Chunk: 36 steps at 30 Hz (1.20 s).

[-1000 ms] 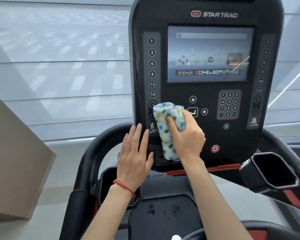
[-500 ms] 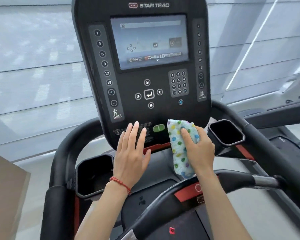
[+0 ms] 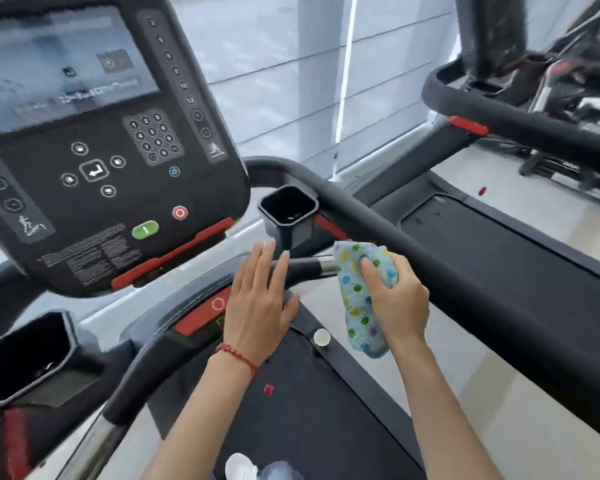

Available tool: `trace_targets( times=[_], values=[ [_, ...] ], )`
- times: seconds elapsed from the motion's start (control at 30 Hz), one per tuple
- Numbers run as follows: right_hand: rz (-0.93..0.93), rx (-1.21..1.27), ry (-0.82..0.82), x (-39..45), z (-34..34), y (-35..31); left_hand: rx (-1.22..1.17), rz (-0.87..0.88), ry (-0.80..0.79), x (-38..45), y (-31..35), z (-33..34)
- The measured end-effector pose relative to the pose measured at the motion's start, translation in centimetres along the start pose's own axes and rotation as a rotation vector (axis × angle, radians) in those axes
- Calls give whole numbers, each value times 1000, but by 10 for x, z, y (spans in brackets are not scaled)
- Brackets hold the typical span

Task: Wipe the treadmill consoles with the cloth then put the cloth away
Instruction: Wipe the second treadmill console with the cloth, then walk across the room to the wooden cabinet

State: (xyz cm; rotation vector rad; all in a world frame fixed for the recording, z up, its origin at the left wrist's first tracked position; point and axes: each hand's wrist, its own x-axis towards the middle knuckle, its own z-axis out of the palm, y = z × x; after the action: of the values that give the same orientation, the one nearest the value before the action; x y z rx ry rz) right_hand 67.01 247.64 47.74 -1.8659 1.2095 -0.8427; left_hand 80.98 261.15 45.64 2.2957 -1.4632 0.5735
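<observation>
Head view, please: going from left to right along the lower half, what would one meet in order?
Black left cup holder → green oval start button → left hand with red bracelet → pale blue cloth with coloured dots, gripped by the right hand → black side handrail.

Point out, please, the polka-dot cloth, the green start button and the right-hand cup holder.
polka-dot cloth (image 3: 357,299): head view, on the middle of its dotted face.
green start button (image 3: 145,230): head view, on the button's centre.
right-hand cup holder (image 3: 293,233): head view, on its front outer wall.
</observation>
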Motion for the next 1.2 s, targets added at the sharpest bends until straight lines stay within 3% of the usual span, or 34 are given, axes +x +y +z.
trace_targets(
  times=[0.3,0.7,1.2],
  values=[
    [203,-27,228,-28,-108,88,-157,312,-72,18,126,37],
    [550,-77,694,-93,-168,148,-437,848,-214,43,256,87],
    [1015,-46,1299,-265,-209,185,-625,1524,-335,-59,394,79]
  ],
)
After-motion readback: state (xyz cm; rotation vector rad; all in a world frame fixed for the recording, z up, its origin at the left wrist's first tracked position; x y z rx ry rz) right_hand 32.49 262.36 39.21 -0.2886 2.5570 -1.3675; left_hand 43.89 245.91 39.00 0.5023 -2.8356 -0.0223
